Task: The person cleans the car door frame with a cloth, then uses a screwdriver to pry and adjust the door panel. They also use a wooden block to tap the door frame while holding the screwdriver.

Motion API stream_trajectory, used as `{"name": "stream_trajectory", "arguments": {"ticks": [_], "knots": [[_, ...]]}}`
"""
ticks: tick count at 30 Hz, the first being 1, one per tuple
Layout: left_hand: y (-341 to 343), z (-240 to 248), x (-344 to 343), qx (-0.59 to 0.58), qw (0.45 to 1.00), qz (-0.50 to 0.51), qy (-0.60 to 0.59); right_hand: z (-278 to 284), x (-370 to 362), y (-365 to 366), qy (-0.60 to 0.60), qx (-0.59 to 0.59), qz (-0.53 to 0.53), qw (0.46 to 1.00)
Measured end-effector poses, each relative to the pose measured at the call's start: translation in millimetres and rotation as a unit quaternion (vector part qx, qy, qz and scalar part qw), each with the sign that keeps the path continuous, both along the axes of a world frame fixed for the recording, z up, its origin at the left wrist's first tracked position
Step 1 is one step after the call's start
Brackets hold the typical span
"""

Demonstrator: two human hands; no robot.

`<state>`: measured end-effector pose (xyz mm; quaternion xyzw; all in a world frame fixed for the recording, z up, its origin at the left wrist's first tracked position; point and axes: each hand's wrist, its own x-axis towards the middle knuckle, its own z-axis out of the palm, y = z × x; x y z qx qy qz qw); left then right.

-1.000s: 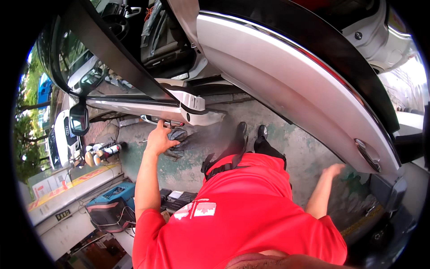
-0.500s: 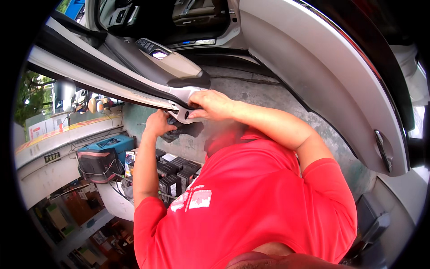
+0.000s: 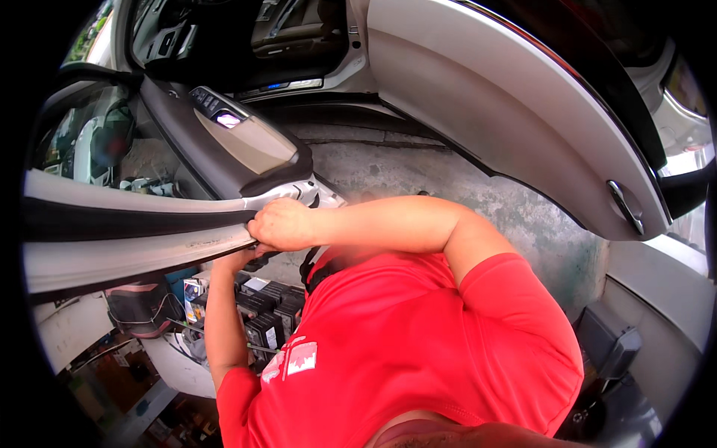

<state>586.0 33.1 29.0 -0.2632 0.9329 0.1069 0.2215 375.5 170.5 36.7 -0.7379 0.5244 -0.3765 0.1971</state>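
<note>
A grey-silver car door (image 3: 127,257) stands swung open on the left, its rear edge turned toward me. My right hand (image 3: 282,224) lies over this edge near the base of the window frame, fingers bent round it. Just below, my left hand (image 3: 236,260) reaches behind the door edge; its fingers are mostly hidden there. A bit of something dark shows by the left fingertips, too little to name. The door's inner panel (image 3: 246,145) carries window switches and a beige armrest. The door glass (image 3: 160,157) shows beyond the frame.
The silver door (image 3: 508,104) with a chrome handle curves along the right. Several dark boxes (image 3: 265,313) and a black-and-red bag (image 3: 142,306) lie at lower left. Concrete floor (image 3: 381,168) shows between the doors. A grey case (image 3: 609,340) is at lower right.
The left door looks swung round toward me, showing more of its edge and glass. My right hand has slid onto its frame. My left hand and the dark crumpled thing beside it are now mostly hidden.
</note>
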Motion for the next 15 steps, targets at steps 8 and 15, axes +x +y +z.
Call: {"name": "stream_trajectory", "arguments": {"ticks": [8, 15], "knots": [[17.5, -56.5, 162.6, -0.064, 0.983, 0.154, -0.076, -0.1, 45.0, -21.1, -0.027, -0.078, 0.077, 0.994], [136.0, -7.3, 98.7, -0.075, 0.972, 0.223, -0.01, 3.2, 80.2, -36.4, -0.057, -0.047, 0.142, 0.987]]}}
